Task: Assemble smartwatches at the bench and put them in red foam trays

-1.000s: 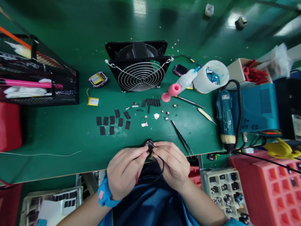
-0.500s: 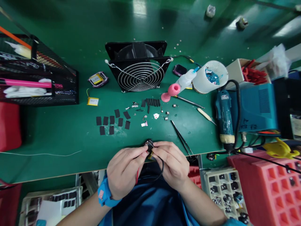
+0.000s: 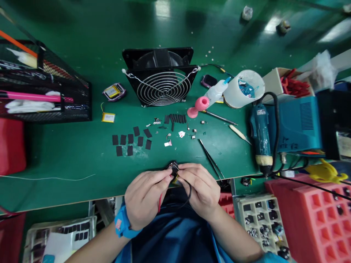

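At the front edge of the green bench, a small black electronic device (image 3: pixel 173 166) with bare metal parts is pinched between both hands. My left hand (image 3: pixel 148 193) grips its left side with thumb and fingertips. My right hand (image 3: pixel 200 190) closes on its right side, and a yellow piece shows just below the fingertips. A black cable (image 3: pixel 189 193) curves down by the right fingers, and a red wire hangs by the left thumb. The fingers cover much of the device. Tweezers (image 3: pixel 211 159) lie to the right of my right hand.
Black pads (image 3: pixel 130 139) and tiny parts lie beyond the hands. A fan with a wire guard (image 3: pixel 164 87) stands behind them. To the right are a pink-topped bottle (image 3: pixel 201 104), a white tub (image 3: pixel 233 96) and a teal electric screwdriver (image 3: pixel 261 135). A black mesh organizer (image 3: pixel 79 102) stands left.
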A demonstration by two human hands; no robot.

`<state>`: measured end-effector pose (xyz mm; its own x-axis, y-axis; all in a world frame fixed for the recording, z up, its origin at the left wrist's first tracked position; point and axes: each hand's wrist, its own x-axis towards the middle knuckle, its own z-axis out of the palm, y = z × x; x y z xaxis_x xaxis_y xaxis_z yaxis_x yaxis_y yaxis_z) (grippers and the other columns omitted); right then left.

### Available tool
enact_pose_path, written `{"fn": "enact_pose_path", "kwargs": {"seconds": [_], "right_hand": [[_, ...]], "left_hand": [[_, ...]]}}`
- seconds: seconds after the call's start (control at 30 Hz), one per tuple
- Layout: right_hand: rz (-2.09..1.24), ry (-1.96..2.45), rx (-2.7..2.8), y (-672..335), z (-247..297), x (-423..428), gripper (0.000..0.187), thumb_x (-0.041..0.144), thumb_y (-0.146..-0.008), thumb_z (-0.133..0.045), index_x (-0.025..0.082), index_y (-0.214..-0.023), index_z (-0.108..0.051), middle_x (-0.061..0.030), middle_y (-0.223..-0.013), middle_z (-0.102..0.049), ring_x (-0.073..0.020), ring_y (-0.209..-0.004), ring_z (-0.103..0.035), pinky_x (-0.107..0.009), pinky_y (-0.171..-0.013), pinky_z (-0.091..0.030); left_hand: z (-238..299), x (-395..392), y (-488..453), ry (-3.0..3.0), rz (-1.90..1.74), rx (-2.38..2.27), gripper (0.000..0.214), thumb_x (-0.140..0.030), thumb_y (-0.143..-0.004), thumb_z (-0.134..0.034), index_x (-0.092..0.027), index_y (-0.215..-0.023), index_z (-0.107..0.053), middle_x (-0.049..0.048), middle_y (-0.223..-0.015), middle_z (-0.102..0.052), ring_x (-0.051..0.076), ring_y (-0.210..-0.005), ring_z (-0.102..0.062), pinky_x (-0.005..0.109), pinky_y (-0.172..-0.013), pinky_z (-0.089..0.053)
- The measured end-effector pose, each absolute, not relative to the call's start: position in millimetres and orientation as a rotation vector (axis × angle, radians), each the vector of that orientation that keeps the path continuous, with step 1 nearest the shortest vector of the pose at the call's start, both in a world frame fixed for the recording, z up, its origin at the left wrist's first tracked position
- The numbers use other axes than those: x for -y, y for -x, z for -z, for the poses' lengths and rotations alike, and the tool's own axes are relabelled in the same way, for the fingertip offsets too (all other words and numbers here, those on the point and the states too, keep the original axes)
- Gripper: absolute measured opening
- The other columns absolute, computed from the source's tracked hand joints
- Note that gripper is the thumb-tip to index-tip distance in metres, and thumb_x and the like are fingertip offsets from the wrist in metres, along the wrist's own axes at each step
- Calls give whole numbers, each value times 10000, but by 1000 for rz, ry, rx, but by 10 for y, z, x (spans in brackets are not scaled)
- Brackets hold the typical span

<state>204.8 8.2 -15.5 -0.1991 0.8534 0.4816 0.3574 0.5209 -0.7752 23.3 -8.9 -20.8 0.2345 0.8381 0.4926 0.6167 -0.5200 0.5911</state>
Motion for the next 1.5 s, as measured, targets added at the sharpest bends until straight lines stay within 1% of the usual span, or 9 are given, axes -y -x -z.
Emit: {"fn": "enact_pose_path", "kwargs": {"seconds": [0.5,0.7,0.87,0.93,1.0,1.1,1.23,1.37,1.5], "right_hand": [[-577,1017,1733,-2020,212,-69,163,116,-990,-604,172,-1117,-689,-108,-1012,-789,-200,-1027,-760,-332,-902,-634],[-682,984,1628,-2071,202,-91,133,190,-1009,-597,211,-1084,-705,-84,-1028,-784,-203,-1048,-750,-380,-968,-608],[-763,963,1674,-2300,51,90,83,221,-987,-645,178,-1008,-712,-62,-861,-744,-171,-803,-685,-306,-751,-572],[-816,920,1898,-2415,7,233,112,227,-987,-639,159,-933,-711,-50,-795,-718,-162,-738,-656,-286,-702,-534],[-907,908,2199,-2517,-19,366,107,226,-960,-672,158,-886,-707,-41,-781,-709,-163,-712,-653,-281,-662,-499],[-1006,989,2564,-2605,-44,467,102,155,-903,-704,171,-1004,-710,-34,-847,-719,-169,-704,-656,-282,-601,-446],[-814,1054,2506,-2563,-65,376,143,128,-970,-593,163,-1062,-696,-48,-896,-699,-180,-789,-630,-294,-680,-457],[-500,1094,2296,-2421,-10,189,192,166,-1028,-518,157,-940,-689,-65,-857,-662,-193,-793,-547,-313,-710,-444],[-392,1098,2180,-2345,92,124,178,166,-1021,-530,168,-917,-674,-71,-863,-655,-205,-784,-519,-326,-701,-451]], "left_hand": [[109,133,-238,-1576,-1305,-1411,144,-109,-838,-783,-193,-914,-695,37,-977,-785,191,-892,-771,338,-831,-647],[-18,135,-217,-1396,-1314,-1433,153,-134,-816,-789,-185,-804,-645,27,-879,-777,167,-800,-764,285,-761,-641],[-162,329,291,-1575,-896,-1300,108,-174,-823,-783,-215,-806,-685,13,-806,-758,163,-755,-742,223,-670,-606],[-234,398,569,-1699,-507,-1183,40,-224,-852,-759,-240,-888,-754,32,-870,-775,177,-769,-748,220,-658,-602],[-297,438,790,-1788,-198,-1149,167,-263,-890,-702,-284,-1034,-783,41,-998,-789,169,-730,-745,211,-618,-590],[-355,442,875,-1910,-162,-1277,211,-336,-924,-642,-290,-1077,-780,40,-1014,-792,169,-681,-739,219,-592,-579],[-337,326,507,-2082,-527,-1464,167,-342,-957,-635,-245,-1023,-753,57,-1022,-775,213,-907,-747,290,-796,-609],[-218,32,56,-2333,-583,-1299,415,-300,-973,-622,-271,-1386,-593,88,-1426,-636,278,-1328,-581,487,-1134,-482],[-133,-245,-127,-2397,-517,-1128,426,-314,-970,-616,-275,-1393,-595,99,-1385,-660,307,-1313,-577,540,-1109,-485]]}}
